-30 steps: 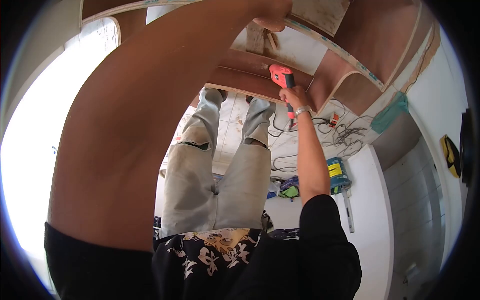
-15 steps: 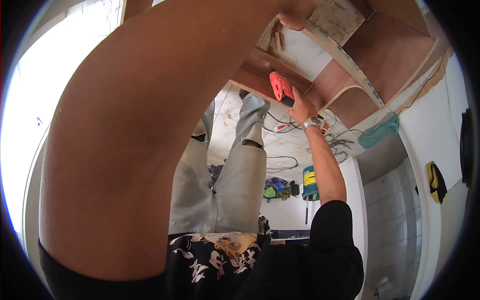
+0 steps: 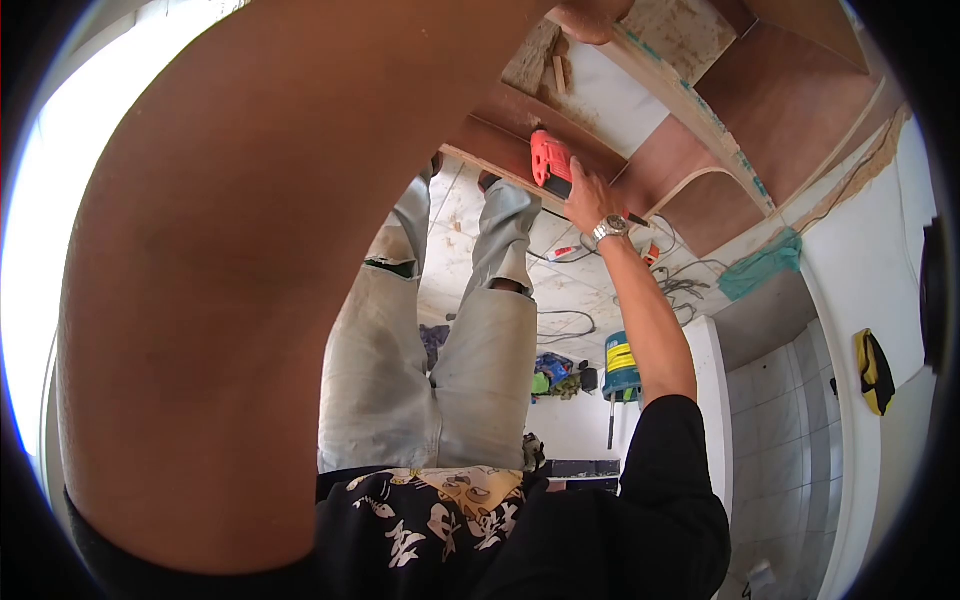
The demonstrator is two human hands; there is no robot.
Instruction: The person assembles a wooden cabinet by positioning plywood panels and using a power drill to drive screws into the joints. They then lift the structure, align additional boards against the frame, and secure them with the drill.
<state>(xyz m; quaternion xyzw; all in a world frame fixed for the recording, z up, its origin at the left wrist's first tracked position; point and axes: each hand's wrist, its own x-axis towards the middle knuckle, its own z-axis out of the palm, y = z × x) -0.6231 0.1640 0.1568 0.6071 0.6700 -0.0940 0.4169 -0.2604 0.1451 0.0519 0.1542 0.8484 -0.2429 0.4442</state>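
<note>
My right hand (image 3: 592,200), with a metal wristwatch above it, is closed around a red and black power drill (image 3: 550,160). The drill's front end points at a brown inner panel (image 3: 500,112) of a wooden cabinet frame; whether the tip touches the panel cannot be made out. My left arm stretches across the upper left, and only part of my left hand (image 3: 592,22) shows at the top edge, by the end of a raw-edged wooden board (image 3: 680,100). Its fingers are mostly cut off by the frame.
A curved brown panel (image 3: 705,210) stands right of the drill. Cables (image 3: 680,290) and a red and white tube (image 3: 563,254) lie on the tiled floor. Beyond are a green cloth (image 3: 760,265), a teal bucket (image 3: 621,365) and a black and yellow item (image 3: 873,372) on the wall side.
My right hand and the drill have shifted slightly left and a little up. My left arm has moved a little left in view, while my left hand stays near the board.
</note>
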